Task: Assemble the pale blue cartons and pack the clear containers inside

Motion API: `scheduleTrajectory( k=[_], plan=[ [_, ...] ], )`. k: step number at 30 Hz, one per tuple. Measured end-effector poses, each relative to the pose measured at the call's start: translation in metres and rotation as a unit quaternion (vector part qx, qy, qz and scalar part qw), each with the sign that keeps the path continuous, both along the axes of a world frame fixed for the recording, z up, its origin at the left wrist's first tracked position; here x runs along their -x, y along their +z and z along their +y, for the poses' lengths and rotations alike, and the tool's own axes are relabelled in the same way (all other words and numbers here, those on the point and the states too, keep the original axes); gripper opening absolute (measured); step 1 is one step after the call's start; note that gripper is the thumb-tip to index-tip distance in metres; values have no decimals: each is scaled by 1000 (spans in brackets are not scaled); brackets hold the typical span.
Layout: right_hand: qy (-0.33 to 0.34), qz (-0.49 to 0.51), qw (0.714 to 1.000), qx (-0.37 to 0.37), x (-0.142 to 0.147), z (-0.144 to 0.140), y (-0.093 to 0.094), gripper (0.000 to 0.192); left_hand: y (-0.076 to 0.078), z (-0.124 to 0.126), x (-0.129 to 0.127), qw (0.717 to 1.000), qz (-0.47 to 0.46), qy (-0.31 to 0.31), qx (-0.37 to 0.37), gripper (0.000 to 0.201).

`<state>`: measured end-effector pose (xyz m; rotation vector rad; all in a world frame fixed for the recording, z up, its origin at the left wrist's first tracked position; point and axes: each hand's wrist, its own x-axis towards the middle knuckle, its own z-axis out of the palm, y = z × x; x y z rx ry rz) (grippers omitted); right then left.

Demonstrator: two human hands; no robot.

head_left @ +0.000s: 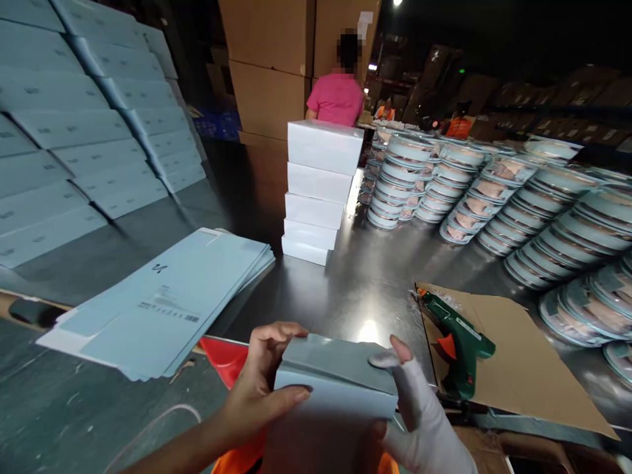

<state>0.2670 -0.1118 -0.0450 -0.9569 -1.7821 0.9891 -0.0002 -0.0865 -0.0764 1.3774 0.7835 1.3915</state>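
A pale blue cardboard box (336,395) is held upright before me at the table's front edge. Its top flap lies nearly closed, with a gap along the edge. My bare left hand (261,388) grips the left side, thumb on the front face and fingers behind. On the right, my right hand (417,408), in a white glove with bare fingertips, clasps the box, one finger over the top and the thumb low on the side. A pile of flat blue box blanks (172,289) lies left of the box. To the right, a green glue gun (464,349) rests on a cardboard sheet (523,355).
A stack of white boxes (318,184) stands on the metal table (345,296). Rows of stacked round clear-lidded containers (444,184) fill the right side. Blue boxes (89,131) are piled at left. A person in pink (338,99) stands beyond, near large cartons (269,66).
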Motion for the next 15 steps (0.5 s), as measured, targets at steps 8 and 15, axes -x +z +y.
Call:
scheduleTrajectory(
  k=[8, 15],
  plan=[
    [67, -152, 980, -113, -4, -3, 31, 72, 33, 15, 17, 967, 202, -143, -59, 21],
    [210, -112, 970, -42, -41, 27, 39, 60, 41, 30, 25, 974, -68, 153, 151, 50]
  ],
)
